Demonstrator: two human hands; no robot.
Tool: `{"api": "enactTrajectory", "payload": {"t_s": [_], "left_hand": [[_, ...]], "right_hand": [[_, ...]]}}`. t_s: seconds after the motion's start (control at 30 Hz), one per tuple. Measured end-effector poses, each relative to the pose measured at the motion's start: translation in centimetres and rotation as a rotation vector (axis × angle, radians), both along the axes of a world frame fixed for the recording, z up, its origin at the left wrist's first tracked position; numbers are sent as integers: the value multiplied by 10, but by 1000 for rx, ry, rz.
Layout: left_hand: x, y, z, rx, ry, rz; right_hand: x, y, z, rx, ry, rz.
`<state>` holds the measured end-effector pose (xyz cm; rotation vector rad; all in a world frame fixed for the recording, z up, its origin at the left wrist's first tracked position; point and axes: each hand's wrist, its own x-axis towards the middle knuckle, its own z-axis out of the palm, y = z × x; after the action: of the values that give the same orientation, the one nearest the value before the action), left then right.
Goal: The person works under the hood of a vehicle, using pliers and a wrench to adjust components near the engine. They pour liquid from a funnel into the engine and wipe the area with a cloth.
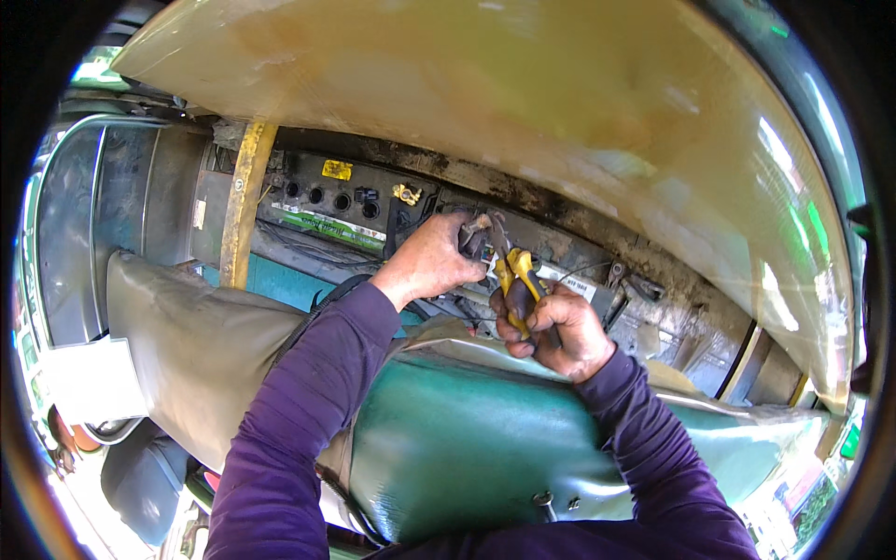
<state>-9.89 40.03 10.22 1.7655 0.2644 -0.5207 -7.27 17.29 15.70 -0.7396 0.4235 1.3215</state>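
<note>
My right hand (565, 331) is closed round the yellow-and-dark handles of a pair of pliers (523, 266). The metal jaws point up and left, close to the fingertips of my left hand (434, 257). Those fingers pinch a small, dirty grey-brown piece (479, 227) whose kind I cannot make out. Beside my left hand sits a dark battery (301, 190) with round openings on top and a green strip along its side. A brass-coloured terminal clamp (407, 193) shows at its right end. Behind the pliers, a white label (569, 283) is partly hidden.
A broad tan panel (467, 84) hangs over the compartment. At left stands a yellow metal bar (247, 205). Nearer me lie a green padded seat (485, 439) and a tan cover (177, 345). A metal tool (616, 273) rests at the right, and loose cables (308, 245) run below the battery.
</note>
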Motion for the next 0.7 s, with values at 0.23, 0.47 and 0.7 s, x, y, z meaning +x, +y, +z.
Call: {"api": "enactTrajectory", "payload": {"t_s": [0.23, 0.47, 0.7], "left_hand": [[-3, -3, -2, 18, -137, 154], [-4, 1, 8, -53, -212, 319], [-1, 8, 14, -109, -233, 360]], "right_hand": [[-5, 19, 19, 291, 362, -200], [-25, 53, 32, 548, 483, -391], [-43, 84, 31, 756, 476, -538]]}}
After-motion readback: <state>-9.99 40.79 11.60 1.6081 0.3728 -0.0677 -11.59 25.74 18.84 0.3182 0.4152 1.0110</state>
